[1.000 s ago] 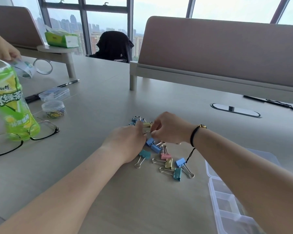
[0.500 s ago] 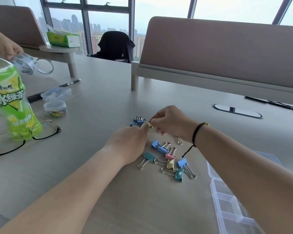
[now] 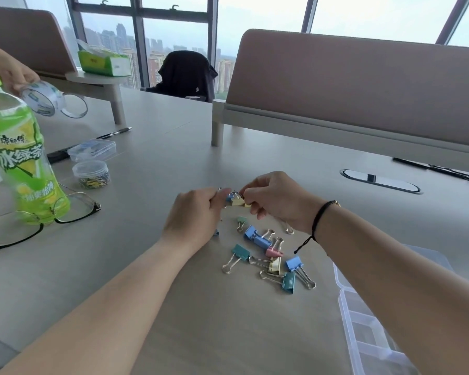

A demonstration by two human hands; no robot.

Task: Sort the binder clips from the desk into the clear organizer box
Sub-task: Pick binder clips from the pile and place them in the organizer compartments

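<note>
Several coloured binder clips (image 3: 268, 255) lie scattered on the beige desk (image 3: 146, 239) in front of me: blue, teal, pink and yellow ones. My left hand (image 3: 194, 217) and my right hand (image 3: 275, 201) meet just above the far end of the pile. Between their fingertips sit a yellow clip (image 3: 238, 202) and a blue clip (image 3: 230, 196), clamped together. The right hand pinches the yellow one; the left pinches the wire handles at the blue one. The clear organizer box (image 3: 363, 328) lies at the lower right, partly under my right forearm.
A green tea bottle (image 3: 14, 158) and black-framed glasses (image 3: 38, 220) stand at the left. Behind them are a round tub of paper clips (image 3: 91, 174), a small clear case (image 3: 92, 150) and a pen (image 3: 114, 133). Another person's hand (image 3: 8, 69) holds tape at the far left.
Both hands have risen slightly from the pile with the joined yellow and blue clips between them. The small teal clip and others beneath them are now uncovered.
</note>
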